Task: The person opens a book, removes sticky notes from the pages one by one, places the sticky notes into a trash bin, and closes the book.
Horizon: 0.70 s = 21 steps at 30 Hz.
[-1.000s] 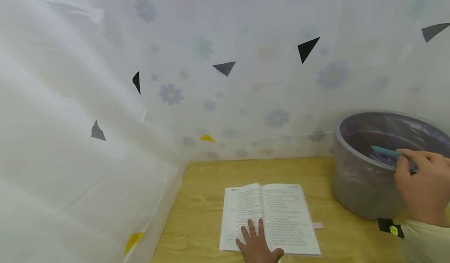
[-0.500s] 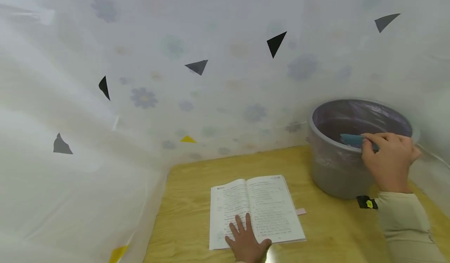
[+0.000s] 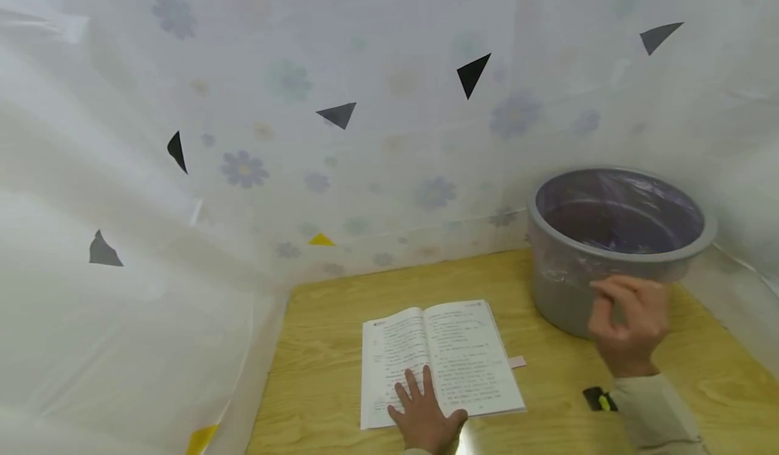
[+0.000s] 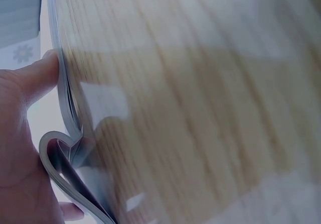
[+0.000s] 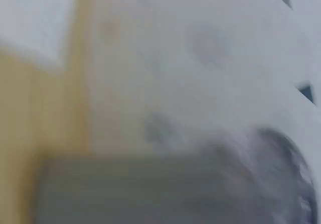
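An open book [image 3: 450, 353] with printed text lies on the wooden table. My left hand [image 3: 426, 411] rests on the lower part of its left page, fingers spread, thumb toward the right page. Seen from the left wrist, the left hand [image 4: 25, 128] is at the book's bottom edge, where the pages [image 4: 60, 169] bulge into a curve. My right hand [image 3: 633, 320], blurred, is in front of the grey bucket [image 3: 560, 286], fingers loosely curled with nothing visible in them. The right wrist view is smeared; the bucket [image 5: 135, 189] fills its lower part and the hand is not seen there.
The bucket has a clear plastic liner and stands at the table's back right. A pink tab [image 3: 517, 362] sticks out from the book's right side. Translucent plastic sheeting [image 3: 377, 171] with flower patterns and dark triangles walls the back and left of the table [image 3: 322, 347].
The slim blue item that my right hand pinched over the bucket is gone from its fingers. That hand has drawn back toward me. The left hand stays on the book; the head view shifted right.
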Tool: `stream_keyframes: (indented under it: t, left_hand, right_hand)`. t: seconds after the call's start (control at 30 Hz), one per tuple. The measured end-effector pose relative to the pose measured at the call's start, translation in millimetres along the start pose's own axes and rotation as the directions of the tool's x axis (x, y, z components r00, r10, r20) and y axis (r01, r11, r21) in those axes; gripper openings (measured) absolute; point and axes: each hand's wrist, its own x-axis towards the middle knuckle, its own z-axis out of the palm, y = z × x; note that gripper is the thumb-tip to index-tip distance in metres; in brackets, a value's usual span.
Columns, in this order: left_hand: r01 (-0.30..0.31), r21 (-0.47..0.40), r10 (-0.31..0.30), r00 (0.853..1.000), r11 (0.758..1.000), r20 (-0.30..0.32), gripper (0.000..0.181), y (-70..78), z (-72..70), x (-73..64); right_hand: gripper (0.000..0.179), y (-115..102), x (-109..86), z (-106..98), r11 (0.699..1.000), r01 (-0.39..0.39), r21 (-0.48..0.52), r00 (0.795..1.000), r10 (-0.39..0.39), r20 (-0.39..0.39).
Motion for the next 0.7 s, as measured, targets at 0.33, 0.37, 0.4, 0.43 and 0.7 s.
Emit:
stream_keyframes:
  t: [0.33,0.37,0.4,0.43,0.7]
  left_hand:
    - [0.027,-0.03,-0.027,0.999,0.999,0.02,0.113,2.2,-0.9,-2.2]
    - [0.03,-0.036,-0.029,0.999,0.999,0.03,0.113,2.6,-1.4,-2.2]
    - [0.031,-0.041,-0.029,0.999,0.999,0.038,0.113,3.2,-1.9,-1.9]
    - [0.031,-0.044,-0.029,0.999,0.999,0.046,0.112,3.6,-2.0,-1.4]
    - [0.029,-0.037,-0.027,0.999,0.999,0.047,0.112,4.5,-3.5,-0.2]
  right_hand:
    - [0.019,-19.5,-161.2,-39.0,0.797,-0.292,-0.528,0.217,0.593,0.775]
    - [0.021,-18.8,-166.9,-39.4,0.774,-0.285,-0.566,0.142,0.618,0.773]
    - [0.023,-17.5,-171.6,-40.1,0.757,-0.282,-0.589,0.093,0.633,0.769]
    - [0.024,-15.8,-175.6,-40.5,0.749,-0.271,-0.604,0.064,0.641,0.765]
    - [0.026,-8.4,-189.3,-39.9,0.719,-0.269,-0.641,0.06,0.676,0.734]
